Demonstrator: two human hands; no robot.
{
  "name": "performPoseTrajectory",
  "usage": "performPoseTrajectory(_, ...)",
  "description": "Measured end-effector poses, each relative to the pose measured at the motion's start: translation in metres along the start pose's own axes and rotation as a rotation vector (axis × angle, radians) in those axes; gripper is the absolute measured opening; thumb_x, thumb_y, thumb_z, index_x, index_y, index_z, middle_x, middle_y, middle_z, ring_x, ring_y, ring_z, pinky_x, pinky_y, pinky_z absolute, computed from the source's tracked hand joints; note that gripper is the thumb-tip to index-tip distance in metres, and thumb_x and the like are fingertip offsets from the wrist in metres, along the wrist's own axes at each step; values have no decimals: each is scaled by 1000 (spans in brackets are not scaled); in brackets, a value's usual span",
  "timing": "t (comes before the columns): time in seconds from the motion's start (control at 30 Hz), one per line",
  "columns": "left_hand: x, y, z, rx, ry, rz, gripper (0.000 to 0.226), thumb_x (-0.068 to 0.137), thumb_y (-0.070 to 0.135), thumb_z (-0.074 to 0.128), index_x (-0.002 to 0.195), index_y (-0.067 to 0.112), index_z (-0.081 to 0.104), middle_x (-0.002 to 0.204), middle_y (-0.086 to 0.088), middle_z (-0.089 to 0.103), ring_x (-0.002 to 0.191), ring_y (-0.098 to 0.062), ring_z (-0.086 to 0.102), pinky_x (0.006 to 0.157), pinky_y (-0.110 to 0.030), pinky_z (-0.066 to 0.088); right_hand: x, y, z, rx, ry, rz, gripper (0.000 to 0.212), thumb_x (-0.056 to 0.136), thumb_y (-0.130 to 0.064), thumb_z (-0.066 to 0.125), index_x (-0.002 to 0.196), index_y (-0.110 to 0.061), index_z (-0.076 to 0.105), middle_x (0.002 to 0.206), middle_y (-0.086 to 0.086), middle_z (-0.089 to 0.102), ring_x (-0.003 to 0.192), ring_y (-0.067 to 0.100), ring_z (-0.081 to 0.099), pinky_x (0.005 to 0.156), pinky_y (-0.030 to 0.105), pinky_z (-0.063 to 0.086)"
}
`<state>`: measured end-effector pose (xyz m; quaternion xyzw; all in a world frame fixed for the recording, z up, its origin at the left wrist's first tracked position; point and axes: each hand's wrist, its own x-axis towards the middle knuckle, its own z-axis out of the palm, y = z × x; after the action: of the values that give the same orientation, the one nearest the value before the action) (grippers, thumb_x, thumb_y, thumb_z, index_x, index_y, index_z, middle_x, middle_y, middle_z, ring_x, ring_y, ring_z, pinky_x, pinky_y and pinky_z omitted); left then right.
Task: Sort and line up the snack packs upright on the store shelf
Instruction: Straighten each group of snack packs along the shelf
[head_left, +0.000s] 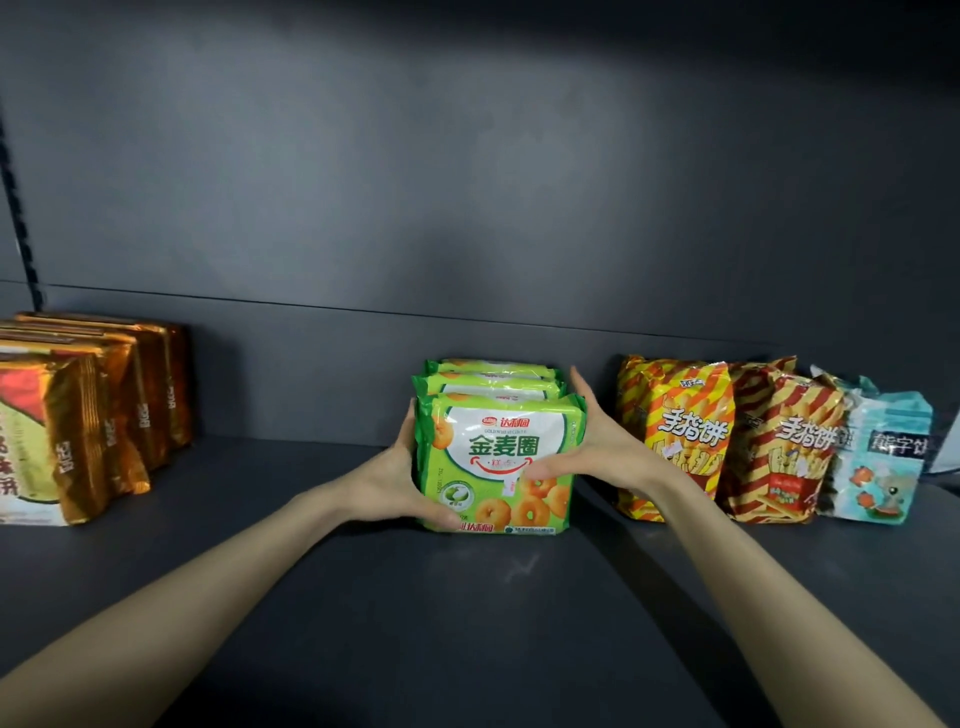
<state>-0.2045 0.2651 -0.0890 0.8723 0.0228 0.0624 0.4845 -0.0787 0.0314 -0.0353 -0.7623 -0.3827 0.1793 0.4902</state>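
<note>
left hand (400, 467) and right hand (587, 447) clamp three green packs (498, 447) by the sides, upright mid shelf (467, 623). four gold packs (104, 415) stand left; two striped packs (727, 441), one blue pack (878, 457) right.

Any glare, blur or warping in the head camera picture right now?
Head view: green packs between left hand and right hand sharp, well lit; gold packs show foil glare; shelf bows slightly along its back edge, wide lens; upper frame dark.
</note>
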Motion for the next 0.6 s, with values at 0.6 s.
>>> performPoseTrajectory(0.6,-6,-14,-14,-83,-12,-5,104,55,10,89,141,19,30,118,7,66,106,-6,64,92,-27,53,15,-15,25,-36,-92,-59,128,63,5,82,148,-32,-7,128,-10,59,116,7,58,98,32,48)
